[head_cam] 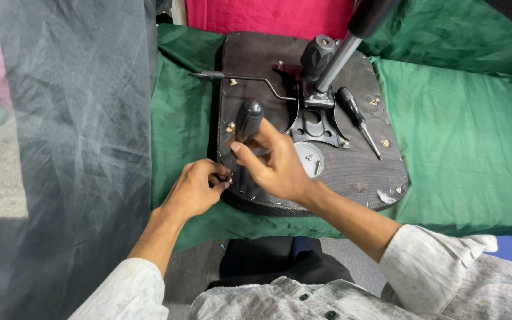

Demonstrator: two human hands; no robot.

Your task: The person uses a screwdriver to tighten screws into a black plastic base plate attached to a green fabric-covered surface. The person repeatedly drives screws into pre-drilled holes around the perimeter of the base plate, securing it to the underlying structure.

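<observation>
Nearest you, your left hand [195,191] is pinching something tiny, probably a screw, at the near left edge of the upturned chair seat base [256,59], while your right hand [274,166] is wrapped around the black-handled screwdriver [248,121] standing tip-down on that spot. If the tip skids off, I'd guess it jabs your left fingertips or the screw drops into the green cloth [463,142]. Further back, the little round dish [310,159] holds a couple of loose screws, and a second screwdriver [357,118] lies to the right of the metal bracket [315,121].
</observation>
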